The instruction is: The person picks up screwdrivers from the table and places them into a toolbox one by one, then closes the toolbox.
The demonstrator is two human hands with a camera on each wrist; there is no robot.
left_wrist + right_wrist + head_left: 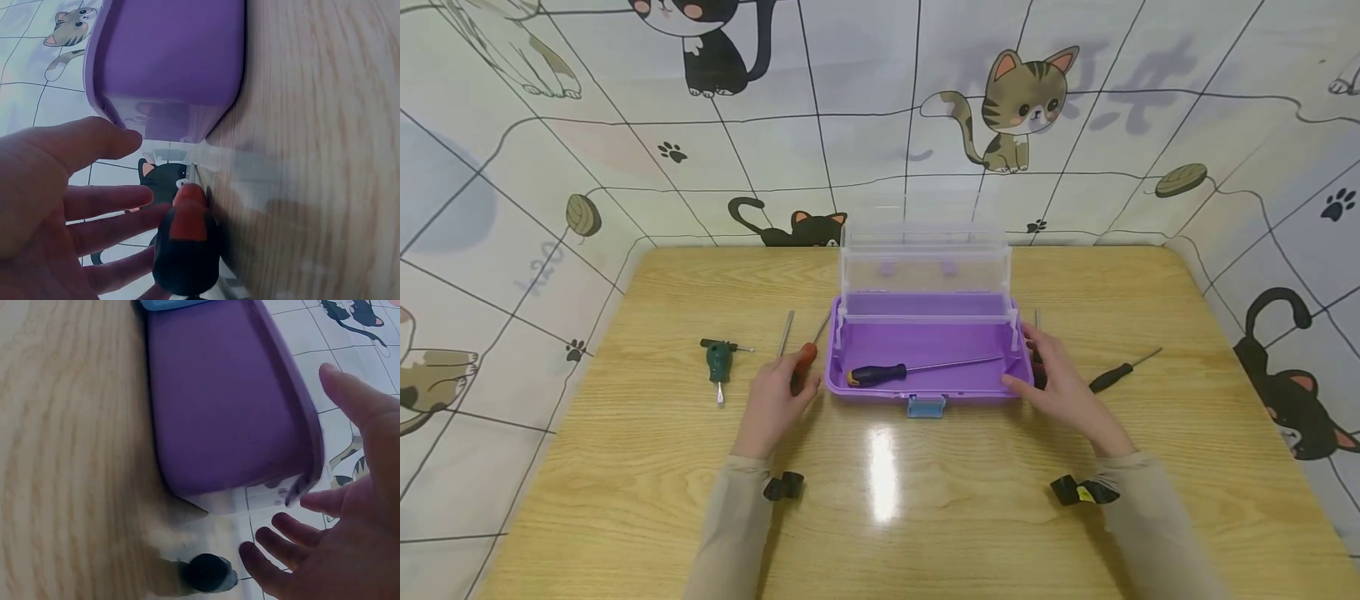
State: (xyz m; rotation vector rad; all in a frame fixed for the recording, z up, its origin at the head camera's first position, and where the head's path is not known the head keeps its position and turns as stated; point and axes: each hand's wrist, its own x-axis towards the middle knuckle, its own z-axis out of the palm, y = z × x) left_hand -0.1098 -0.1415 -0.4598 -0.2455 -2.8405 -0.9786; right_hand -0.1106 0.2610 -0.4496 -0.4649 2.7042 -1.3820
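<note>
One purple plastic box (pixel 925 342), rectangular, sits on the table in front of the person, its clear plastic lid (pixel 925 279) raised at the back and its light-blue latch (pixel 927 407) at the front. Inside it lies a long screwdriver with a dark handle and yellow end (pixel 877 375), its shaft pointing toward the box's right end.

At the box's left end is the left hand (pixel 777 402), fingers spread and loosely extended, right by a red-and-black-handled screwdriver (pixel 190 244); whether they touch it, I can't tell. A bare metal shank (pixel 786 332) shows just beyond that hand.

Across the box, the right hand (pixel 1060 387) is at the right end, thumb by the rim and fingers apart, clamped on nothing. I can't tell if it touches the box. Near its fingers stands out the round end of a dark handle (pixel 209 572).

Farther right lies a slim black-handled screwdriver (pixel 1111 378), and well to the left a stubby green-handled screwdriver (pixel 718 360). Beige sleeves (pixel 730 508) cover both forearms. Everything rests on a light wood-grain table (pixel 970 483), backed by a white grid-lined covering with cartoon cats (pixel 865 150).
</note>
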